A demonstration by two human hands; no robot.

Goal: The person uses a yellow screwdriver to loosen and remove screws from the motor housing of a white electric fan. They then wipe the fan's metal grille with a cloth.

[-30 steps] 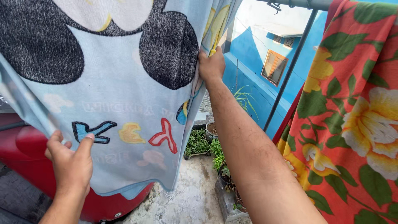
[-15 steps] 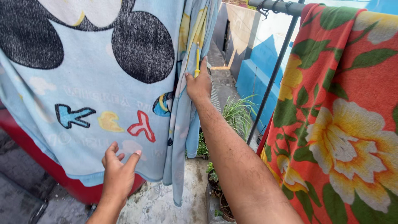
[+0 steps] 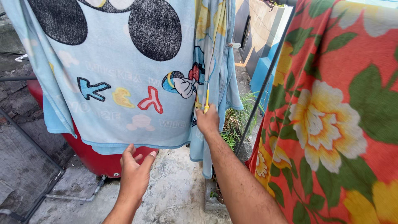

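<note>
Hanging from a line above, the light blue cartoon towel [image 3: 116, 79] is seen in the head view with its right edge gathered into folds; compared with a second ago, the right hand [image 3: 207, 120] has been lowered from the upper edge to the bunched lower part, its fingers clamped on the folds beside a yellow cord [image 3: 206, 99]; the left hand [image 3: 134, 176] has been released from the cloth — it is now held just under the hem, fingers apart; the towel is thus being drawn sideways — toward the red floral cloth [image 3: 331, 116]; a red tank [image 3: 95, 159] is visible behind.
</note>
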